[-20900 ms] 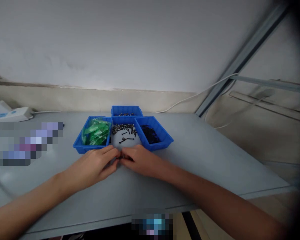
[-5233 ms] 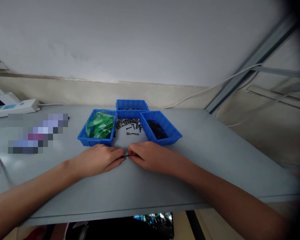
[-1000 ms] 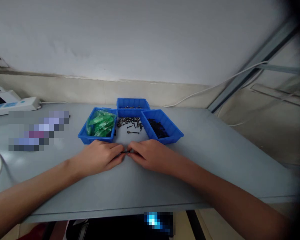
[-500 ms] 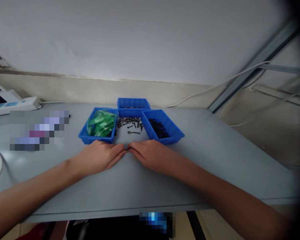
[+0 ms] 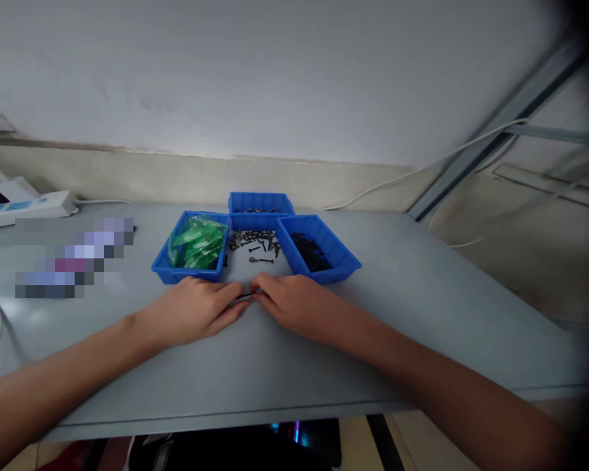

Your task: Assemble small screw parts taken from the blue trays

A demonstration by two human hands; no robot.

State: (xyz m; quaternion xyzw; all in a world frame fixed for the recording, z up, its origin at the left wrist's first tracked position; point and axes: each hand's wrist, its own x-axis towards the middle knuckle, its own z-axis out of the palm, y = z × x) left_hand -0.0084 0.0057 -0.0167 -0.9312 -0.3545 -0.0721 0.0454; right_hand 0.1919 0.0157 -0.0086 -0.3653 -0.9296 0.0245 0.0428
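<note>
My left hand (image 5: 201,311) and my right hand (image 5: 292,301) meet low over the table, just in front of the blue bins. A thin black screw (image 5: 246,295) spans the small gap between their fingertips. My right thumb and fingers pinch its right end. Its left end runs in between my left thumb and forefinger, which are slightly parted around it. Whether a smaller part sits on the screw is hidden. Beyond the hands, a loose screw with a shiny fitting on its end (image 5: 261,260) lies in front of a pile of similar screws (image 5: 255,239).
A left blue bin (image 5: 160,267) holds green plastic bags (image 5: 199,242). The right blue bin (image 5: 343,252) contains black screws (image 5: 310,252), and a back blue bin (image 5: 262,221) holds small metal parts. A white power strip (image 5: 34,208) lies far left on the grey table (image 5: 226,386).
My left thumb and forefinger have parted a little, so more of the black screw shows. My right hand keeps its pinch, almost unmoved. The view has shifted slightly.
</note>
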